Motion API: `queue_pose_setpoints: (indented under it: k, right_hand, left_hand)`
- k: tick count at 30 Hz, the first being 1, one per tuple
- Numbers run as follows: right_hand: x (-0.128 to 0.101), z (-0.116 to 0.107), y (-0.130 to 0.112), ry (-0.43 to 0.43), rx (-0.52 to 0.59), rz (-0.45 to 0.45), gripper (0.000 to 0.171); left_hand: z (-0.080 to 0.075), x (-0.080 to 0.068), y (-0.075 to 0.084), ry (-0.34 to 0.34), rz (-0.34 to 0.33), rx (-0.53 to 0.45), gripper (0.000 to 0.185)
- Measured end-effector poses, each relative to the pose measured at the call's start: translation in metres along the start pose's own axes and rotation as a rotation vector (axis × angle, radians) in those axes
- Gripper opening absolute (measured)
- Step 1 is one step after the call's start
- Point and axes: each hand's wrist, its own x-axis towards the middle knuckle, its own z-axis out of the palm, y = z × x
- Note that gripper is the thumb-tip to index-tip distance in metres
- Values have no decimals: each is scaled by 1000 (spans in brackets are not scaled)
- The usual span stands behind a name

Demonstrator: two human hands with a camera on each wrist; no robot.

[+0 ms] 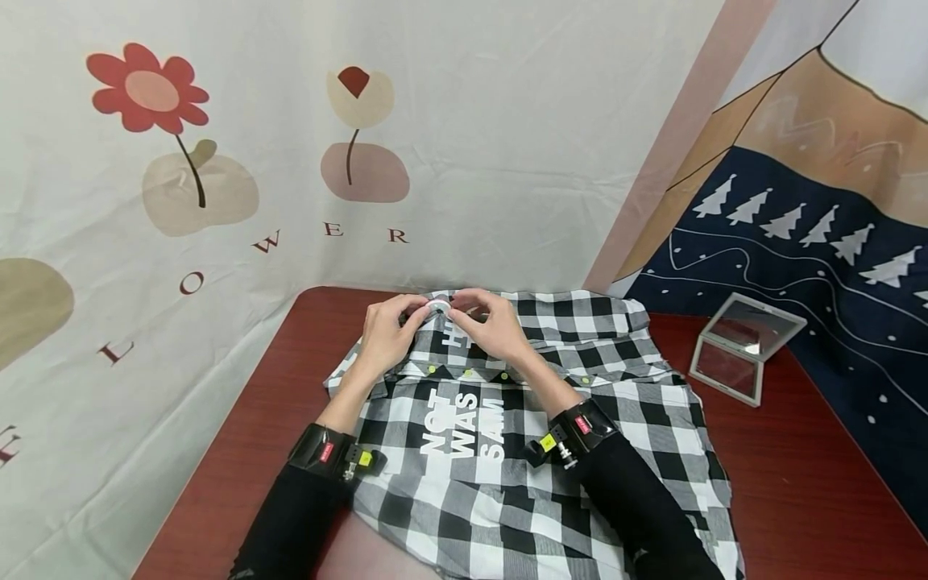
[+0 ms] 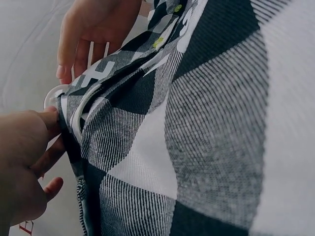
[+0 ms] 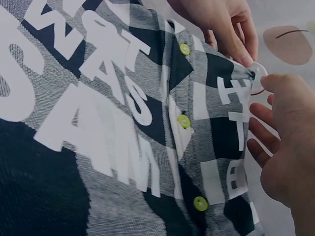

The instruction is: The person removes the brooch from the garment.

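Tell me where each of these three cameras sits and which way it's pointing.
Head: worn on the head, facing forward and down at the checked shirt on the table; both forearms, left hand and right hand show.
Left wrist: sits low beside the shirt, looking along it; left hand near, right hand beyond.
Right wrist: looks across the shirt's lettering and green buttons; right hand near, left hand beyond.
Shared: all show both hands at a white ring at the collar.

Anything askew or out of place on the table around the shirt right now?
Nothing damaged or spilled. The plaid shirt lies rumpled, its hem hanging over the table's near edge. Both hands pinch a small white disc at its collar.
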Motion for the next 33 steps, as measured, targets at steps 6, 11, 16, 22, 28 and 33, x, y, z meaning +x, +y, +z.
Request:
queue_pose_setpoints:
  k: [6, 11, 16, 22, 28, 33]
  right_hand:
    - [3, -3, -7, -43, -94, -27, 41]
    - [5, -4, -15, -76, -194, -62, 41]
    - [8, -2, -20, -107, -249, -85, 42]
    - [11, -1, -24, -136, -277, -79, 44]
    - [14, 1, -25, -145, -272, -76, 42]
    - [15, 2, -25, -140, -272, -80, 35]
  left_hand:
    - [-1, 0, 4, 5, 27, 53, 15]
    - [-1, 0, 5, 6, 34, 77, 15]
    - [-2, 0, 6, 6, 48, 87, 15]
    - [-2, 0, 7, -1, 49, 97, 16]
    - [-1, 0, 7, 17, 61, 113, 16]
    - [-2, 0, 8, 2, 43, 113, 17]
